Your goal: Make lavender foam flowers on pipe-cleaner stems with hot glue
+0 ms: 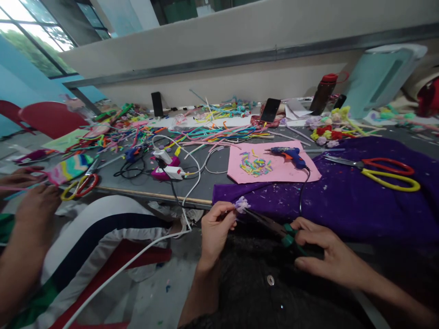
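Note:
My left hand (215, 225) pinches a small lilac paper flower (242, 204) at the near table edge. My right hand (325, 256) grips green-handled scissors (270, 225), their dark blades pointing up-left and meeting the flower. Both hands hover over my dark top, just in front of a purple cloth (350, 201) strewn with tiny paper bits.
A pink sheet (274, 173) carries a blue glue gun (290, 154) and cut straw pieces. Red-yellow scissors (387, 171) lie on the cloth. Coloured straws (206, 132), cables, chargers, phones and a bottle (322, 93) fill the grey table. Another person's arm (24, 237) is at left.

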`<state>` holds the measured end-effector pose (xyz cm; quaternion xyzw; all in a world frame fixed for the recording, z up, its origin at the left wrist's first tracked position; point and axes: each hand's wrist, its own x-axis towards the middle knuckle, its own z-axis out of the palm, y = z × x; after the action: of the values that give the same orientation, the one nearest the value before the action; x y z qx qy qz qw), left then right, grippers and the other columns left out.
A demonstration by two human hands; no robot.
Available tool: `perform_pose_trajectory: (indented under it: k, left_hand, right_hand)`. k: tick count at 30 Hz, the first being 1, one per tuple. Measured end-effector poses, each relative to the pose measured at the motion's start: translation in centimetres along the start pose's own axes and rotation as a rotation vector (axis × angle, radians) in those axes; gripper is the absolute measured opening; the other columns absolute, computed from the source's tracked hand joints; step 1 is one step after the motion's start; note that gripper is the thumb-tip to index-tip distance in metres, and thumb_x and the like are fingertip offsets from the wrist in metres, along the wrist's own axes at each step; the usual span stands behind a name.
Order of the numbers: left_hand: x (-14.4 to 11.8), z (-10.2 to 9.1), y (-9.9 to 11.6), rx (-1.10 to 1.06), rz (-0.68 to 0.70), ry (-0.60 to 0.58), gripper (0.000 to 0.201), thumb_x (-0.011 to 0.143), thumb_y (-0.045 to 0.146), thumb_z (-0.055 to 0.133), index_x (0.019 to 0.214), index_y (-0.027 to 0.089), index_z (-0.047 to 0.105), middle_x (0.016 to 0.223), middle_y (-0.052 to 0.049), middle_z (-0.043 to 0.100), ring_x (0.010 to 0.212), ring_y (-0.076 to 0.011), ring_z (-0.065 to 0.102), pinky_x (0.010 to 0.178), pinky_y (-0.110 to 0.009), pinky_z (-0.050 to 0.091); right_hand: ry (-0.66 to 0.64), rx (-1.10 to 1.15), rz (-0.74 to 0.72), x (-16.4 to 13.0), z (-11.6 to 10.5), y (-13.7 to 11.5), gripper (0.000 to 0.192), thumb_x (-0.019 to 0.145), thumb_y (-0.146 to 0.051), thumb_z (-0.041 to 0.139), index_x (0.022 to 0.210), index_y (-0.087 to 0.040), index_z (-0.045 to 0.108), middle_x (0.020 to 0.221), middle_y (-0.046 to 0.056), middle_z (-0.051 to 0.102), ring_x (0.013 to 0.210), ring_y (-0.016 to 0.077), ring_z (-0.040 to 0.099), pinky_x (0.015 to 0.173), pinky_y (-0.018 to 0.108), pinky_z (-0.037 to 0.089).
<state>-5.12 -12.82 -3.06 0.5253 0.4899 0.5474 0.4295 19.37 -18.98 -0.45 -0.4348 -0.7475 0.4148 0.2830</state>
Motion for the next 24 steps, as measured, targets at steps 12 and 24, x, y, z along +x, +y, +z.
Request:
perform_pose_trajectory:
  k: [12,24]
  left_hand:
    - [-0.17,0.09,0.17,0.121,0.079,0.008,0.007,0.07,0.021,0.064,0.076,0.018,0.065,0.078,0.0,0.058,0.052,-0.0067,0.052,0.044,-0.017,0.044]
    - [-0.11,0.24,-0.22,0.157,0.137,0.005,0.006,0.072,0.019,0.062,0.077,0.017,0.065,0.079,0.0,0.057,0.054,-0.0066,0.052,0.044,-0.017,0.044]
  right_hand:
    - [-0.013,0.067,0.014,0.11,0.11,0.42,0.016,0.075,-0.028,0.06,0.066,-0.017,0.053,0.083,0.003,0.051,0.079,0.0167,0.049,0.069,0.03,0.04]
    - [-0.033,0.126,0.026,0.11,0.2,0.66,0.021,0.078,-0.035,0.057,0.068,-0.017,0.054,0.081,0.003,0.051,0.077,0.0165,0.048,0.069,0.03,0.039]
